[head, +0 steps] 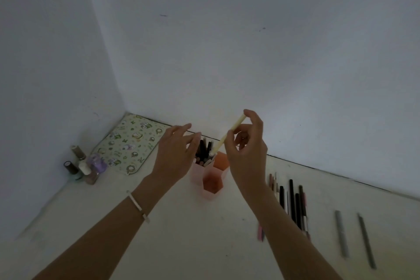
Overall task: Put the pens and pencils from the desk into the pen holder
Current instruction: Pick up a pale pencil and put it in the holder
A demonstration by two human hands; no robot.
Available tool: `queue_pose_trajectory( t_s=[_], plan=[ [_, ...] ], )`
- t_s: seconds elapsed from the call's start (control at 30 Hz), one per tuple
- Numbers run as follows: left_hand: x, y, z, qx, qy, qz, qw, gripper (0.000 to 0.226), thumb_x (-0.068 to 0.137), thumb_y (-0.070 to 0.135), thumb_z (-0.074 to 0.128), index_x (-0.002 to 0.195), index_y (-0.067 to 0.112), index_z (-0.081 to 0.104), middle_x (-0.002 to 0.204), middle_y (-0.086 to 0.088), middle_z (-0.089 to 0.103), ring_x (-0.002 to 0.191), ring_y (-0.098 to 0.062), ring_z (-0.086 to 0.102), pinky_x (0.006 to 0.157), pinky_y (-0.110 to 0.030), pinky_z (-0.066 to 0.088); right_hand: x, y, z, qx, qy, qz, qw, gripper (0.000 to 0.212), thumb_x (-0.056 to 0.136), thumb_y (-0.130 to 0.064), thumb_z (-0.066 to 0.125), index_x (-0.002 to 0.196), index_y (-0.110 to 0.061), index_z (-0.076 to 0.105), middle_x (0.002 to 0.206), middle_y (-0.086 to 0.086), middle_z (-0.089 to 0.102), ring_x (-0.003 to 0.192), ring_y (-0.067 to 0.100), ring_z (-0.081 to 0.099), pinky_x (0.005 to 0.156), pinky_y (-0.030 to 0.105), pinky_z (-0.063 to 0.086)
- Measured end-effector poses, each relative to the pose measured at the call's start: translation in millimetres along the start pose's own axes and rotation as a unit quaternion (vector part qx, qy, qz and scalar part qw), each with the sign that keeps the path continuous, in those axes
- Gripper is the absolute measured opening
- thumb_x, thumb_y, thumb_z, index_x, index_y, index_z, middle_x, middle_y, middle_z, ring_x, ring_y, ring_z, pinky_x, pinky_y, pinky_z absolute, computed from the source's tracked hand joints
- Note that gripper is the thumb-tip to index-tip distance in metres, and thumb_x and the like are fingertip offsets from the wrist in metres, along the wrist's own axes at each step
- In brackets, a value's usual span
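A pink pen holder (210, 185) made of hexagonal cells stands on the white desk, with several dark pens upright in its back left cell. My right hand (246, 150) pinches a pale yellow pen (228, 134), tilted, with its lower tip just above the holder's back cells. My left hand (176, 152) hovers beside the holder's left side with fingers straight and holds nothing. Several pens and pencils (293, 202) lie in a row on the desk to the right of my right forearm. Two grey pens (341, 233) lie farther right.
A patterned mat (129, 145) lies in the back left corner against the wall. Several nail polish bottles (85, 166) stand in front of it at the left wall. The walls meet close behind the holder.
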State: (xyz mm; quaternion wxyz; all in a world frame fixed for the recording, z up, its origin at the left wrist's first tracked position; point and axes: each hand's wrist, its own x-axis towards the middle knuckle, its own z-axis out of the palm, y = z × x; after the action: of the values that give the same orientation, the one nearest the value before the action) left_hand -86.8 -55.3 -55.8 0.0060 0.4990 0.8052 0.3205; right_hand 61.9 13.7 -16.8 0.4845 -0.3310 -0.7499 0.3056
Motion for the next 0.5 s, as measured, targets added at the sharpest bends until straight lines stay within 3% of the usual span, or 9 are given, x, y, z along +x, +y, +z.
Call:
queue_pose_trajectory(
  t_s=[0.1,0.23,0.3,0.5],
  plan=[
    [6.3,1.0,-14.0,-0.022,0.022,-0.008,0.999,0.053,0.099,0.042,0.021,0.134,0.023,0.055,0.149,-0.003,0.041,0.138,-0.022,0.032,0.114,-0.043,0.023,-4.5,5.9,9.3,-0.038,-0.027,-0.018,0.999,0.050,0.091,-0.016,0.057,0.130,-0.038,0.034,0.081,-0.015,0.056,0.070,0.011,0.057,0.063,0.022,0.049],
    [16.1,5.8,-44.9,-0.127,0.188,-0.060,0.972,0.039,0.103,0.023,0.034,0.134,0.012,0.054,0.141,-0.010,0.050,0.132,-0.022,0.039,0.111,-0.043,0.029,-8.7,16.1,18.3,-0.085,-0.049,-0.033,0.995,0.047,0.094,-0.019,0.055,0.131,-0.036,0.032,0.093,-0.007,0.062,0.072,0.011,0.054,0.067,0.026,0.049],
    [19.5,11.3,-57.6,-0.167,0.235,-0.064,0.955,0.037,0.101,0.019,0.036,0.132,0.011,0.055,0.136,-0.008,0.053,0.128,-0.022,0.041,0.108,-0.039,0.033,-10.2,20.5,21.0,-0.111,-0.063,-0.025,0.991,0.049,0.094,-0.018,0.055,0.133,-0.036,0.030,0.095,-0.007,0.062,0.074,0.008,0.053,0.068,0.024,0.048],
    [20.3,40.2,-62.1,-0.231,0.245,-0.018,0.941,0.031,0.097,0.018,0.037,0.120,0.014,0.057,0.117,0.006,0.055,0.107,-0.016,0.053,0.092,-0.040,0.046,-13.0,25.6,24.5,-0.135,-0.091,-0.019,0.986,0.029,0.095,-0.024,0.054,0.122,-0.026,0.045,0.098,-0.009,0.065,0.076,0.010,0.058,0.070,0.025,0.052]
  ],
)
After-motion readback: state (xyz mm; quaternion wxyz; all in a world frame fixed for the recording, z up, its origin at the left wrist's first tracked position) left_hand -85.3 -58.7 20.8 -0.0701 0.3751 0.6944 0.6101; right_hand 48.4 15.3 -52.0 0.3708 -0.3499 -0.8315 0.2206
